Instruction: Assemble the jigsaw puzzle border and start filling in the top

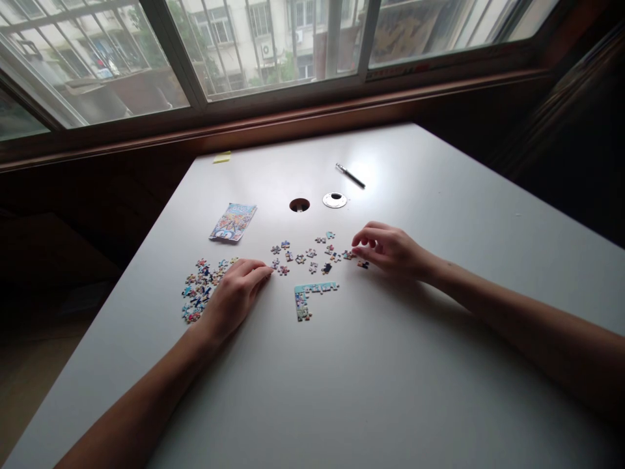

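My left hand point(235, 290) rests on the table between a heap of jigsaw pieces point(199, 286) and the scattered pieces point(300, 258). Its fingers are pressed together, with the tips beside a loose piece; anything between them is hidden. Over the right end of the scattered pieces hovers my right hand point(385, 249), fingers loosely curled and thumb apart from the forefinger. A jigsaw piece point(348, 255) lies right by its thumb tip. Between the hands, nearer to me, lies a joined L-shaped corner of the puzzle point(301, 297), light blue along the top.
A small printed picture sheet point(233, 222) lies behind my left hand. Farther back are a round hole point(299, 205) in the white table point(312, 391), a silver ring cover point(334, 200), a pen point(350, 176) and a yellow sticky strip point(222, 157). A barred window point(273, 45) stands behind.
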Motion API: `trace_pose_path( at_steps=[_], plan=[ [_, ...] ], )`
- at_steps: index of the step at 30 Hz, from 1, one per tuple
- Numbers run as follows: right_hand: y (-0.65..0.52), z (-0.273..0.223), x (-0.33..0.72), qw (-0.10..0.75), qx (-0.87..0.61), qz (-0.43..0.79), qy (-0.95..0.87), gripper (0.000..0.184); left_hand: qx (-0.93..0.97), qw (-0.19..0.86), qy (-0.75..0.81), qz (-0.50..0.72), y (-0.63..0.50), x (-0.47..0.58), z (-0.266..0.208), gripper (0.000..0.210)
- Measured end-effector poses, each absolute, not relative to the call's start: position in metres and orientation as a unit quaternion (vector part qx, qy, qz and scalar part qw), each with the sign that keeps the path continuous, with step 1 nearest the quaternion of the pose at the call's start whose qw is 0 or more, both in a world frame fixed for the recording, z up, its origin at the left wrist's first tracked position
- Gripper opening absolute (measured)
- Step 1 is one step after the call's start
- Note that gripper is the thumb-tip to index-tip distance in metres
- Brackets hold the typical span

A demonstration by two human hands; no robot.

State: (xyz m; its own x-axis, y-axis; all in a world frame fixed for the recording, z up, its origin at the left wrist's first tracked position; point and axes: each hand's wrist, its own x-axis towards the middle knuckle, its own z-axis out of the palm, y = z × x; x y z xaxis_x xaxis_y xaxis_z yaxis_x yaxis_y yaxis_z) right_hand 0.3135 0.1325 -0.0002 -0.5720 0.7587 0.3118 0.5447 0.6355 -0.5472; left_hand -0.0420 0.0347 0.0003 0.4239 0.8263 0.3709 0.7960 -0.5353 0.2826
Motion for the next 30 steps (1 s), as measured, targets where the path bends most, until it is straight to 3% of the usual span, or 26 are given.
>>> trace_pose_path(
  at_steps=[5, 18, 25, 30],
  plan=[
    [0.133, 0.007, 0.316, 0.192, -0.367, 0.201, -0.888, 0.016, 0.837, 0.03, 0.488, 0.245, 0.036, -0.042, -0.002, 0.022],
    [0.138, -0.004, 0.317, 0.243, -0.364, 0.181, -0.881, 0.017, 0.805, 0.039, 0.487, 0.336, 0.034, -0.038, 0.001, 0.018],
    [0.137, -0.003, 0.317, 0.251, -0.359, 0.184, -0.88, 0.016, 0.734, 0.184, 0.481, 0.443, 0.031, -0.031, 0.005, 0.021],
    [0.136, -0.002, 0.316, 0.238, -0.363, 0.185, -0.882, 0.014, 0.724, 0.217, 0.455, 0.471, 0.03, -0.029, 0.006, 0.024]
  ],
)
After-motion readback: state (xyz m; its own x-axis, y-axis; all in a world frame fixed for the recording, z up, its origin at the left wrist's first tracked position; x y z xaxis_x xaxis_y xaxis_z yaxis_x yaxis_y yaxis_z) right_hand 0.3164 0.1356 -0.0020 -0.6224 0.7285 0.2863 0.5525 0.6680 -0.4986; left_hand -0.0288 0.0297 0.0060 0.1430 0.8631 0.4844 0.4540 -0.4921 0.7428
